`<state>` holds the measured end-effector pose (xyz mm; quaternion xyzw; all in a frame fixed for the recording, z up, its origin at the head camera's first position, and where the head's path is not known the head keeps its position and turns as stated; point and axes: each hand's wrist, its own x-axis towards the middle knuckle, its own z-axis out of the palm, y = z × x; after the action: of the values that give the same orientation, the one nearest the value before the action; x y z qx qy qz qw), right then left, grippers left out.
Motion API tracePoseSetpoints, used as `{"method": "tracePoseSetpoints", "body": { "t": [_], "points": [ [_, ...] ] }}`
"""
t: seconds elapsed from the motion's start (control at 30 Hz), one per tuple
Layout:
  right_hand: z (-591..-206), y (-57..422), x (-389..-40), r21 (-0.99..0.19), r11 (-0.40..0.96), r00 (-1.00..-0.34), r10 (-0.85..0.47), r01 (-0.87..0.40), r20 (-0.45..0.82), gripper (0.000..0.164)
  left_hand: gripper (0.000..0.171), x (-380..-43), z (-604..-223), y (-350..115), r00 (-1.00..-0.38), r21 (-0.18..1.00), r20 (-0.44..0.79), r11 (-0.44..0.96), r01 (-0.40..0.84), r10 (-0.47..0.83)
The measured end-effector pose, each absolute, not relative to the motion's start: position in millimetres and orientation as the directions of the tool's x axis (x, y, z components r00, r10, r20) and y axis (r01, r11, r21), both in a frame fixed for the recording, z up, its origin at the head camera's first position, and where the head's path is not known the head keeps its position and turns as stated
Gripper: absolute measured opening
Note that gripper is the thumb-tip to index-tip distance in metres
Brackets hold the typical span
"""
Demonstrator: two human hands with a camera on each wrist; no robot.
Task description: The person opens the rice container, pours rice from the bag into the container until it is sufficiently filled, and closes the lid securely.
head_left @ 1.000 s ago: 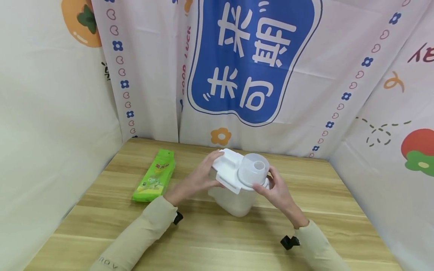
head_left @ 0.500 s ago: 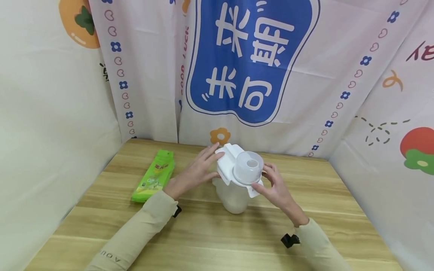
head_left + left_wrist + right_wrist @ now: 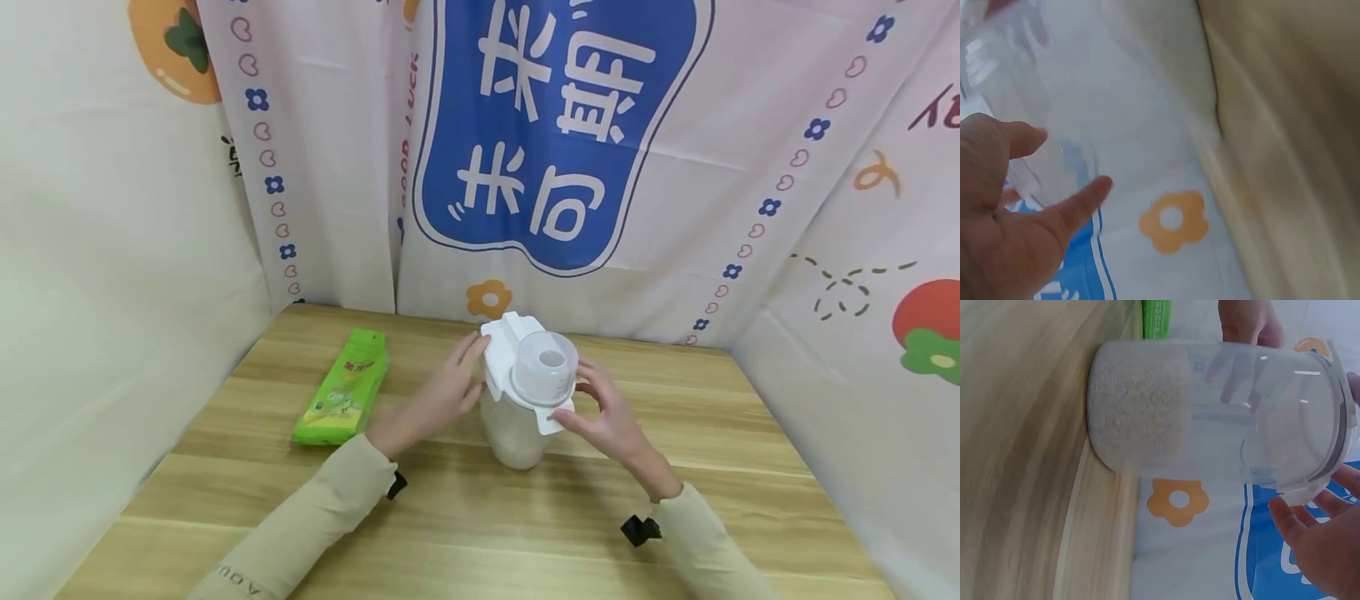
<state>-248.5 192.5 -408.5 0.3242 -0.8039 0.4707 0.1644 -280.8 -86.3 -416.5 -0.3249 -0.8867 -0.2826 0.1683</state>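
Observation:
A clear plastic storage container (image 3: 1216, 412) with pale grains, which look like rice, in its lower part stands on the table. On it sits a white lid (image 3: 501, 350), topped by a clear cup (image 3: 546, 367). At the lid's near right corner a clip (image 3: 551, 419) sticks outward. My right hand (image 3: 609, 417) pinches at this clip, thumb in front and fingers behind. My left hand (image 3: 442, 387) touches the lid's left edge, its fingers (image 3: 1079, 203) extended and apart in the left wrist view. Container and lid hide some fingertips.
A green packet (image 3: 343, 392) lies left of the container on the wooden table (image 3: 480, 533). Printed cloth walls (image 3: 660, 267) enclose the table at the back and both sides.
The container has turned and stands more upright, its clip now by my right thumb. My left hand loosened its hold, fingers lifting, then came back against the lid's edge. The packet stayed put.

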Motion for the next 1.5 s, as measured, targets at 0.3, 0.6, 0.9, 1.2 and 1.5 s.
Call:
{"method": "tracePoseSetpoints", "body": {
  "t": [0.3, 0.6, 0.9, 1.2, 1.5],
  "points": [
    [-405, 191, -253, -0.569, 0.452, -0.726, -0.396, -0.687, 0.562, 0.065, 0.114, -263, -420, -78, -0.773, 0.775, 0.352, 0.299, 0.557, 0.527],
    [-414, 193, -257, -0.452, 0.463, -0.645, -0.496, -0.763, 0.581, 0.087, 0.12, -258, -417, -78, -0.815, 0.715, 0.304, 0.446, 0.538, 0.494],
    [-420, 191, -255, -0.65, 0.285, -0.69, -0.485, -0.705, 0.537, 0.077, 0.12, -254, -420, -71, -0.815, 0.713, 0.317, 0.445, 0.542, 0.485],
    [-420, 192, -252, -0.658, 0.244, -0.674, -0.499, -0.712, 0.545, 0.073, 0.119, -251, -422, -64, -0.791, 0.687, 0.355, 0.435, 0.583, 0.499],
    [-420, 190, -249, -0.638, 0.219, -0.647, -0.495, -0.738, 0.58, 0.075, 0.123, -248, -423, -61, -0.788, 0.654, 0.368, 0.465, 0.596, 0.493]
  ]
}}
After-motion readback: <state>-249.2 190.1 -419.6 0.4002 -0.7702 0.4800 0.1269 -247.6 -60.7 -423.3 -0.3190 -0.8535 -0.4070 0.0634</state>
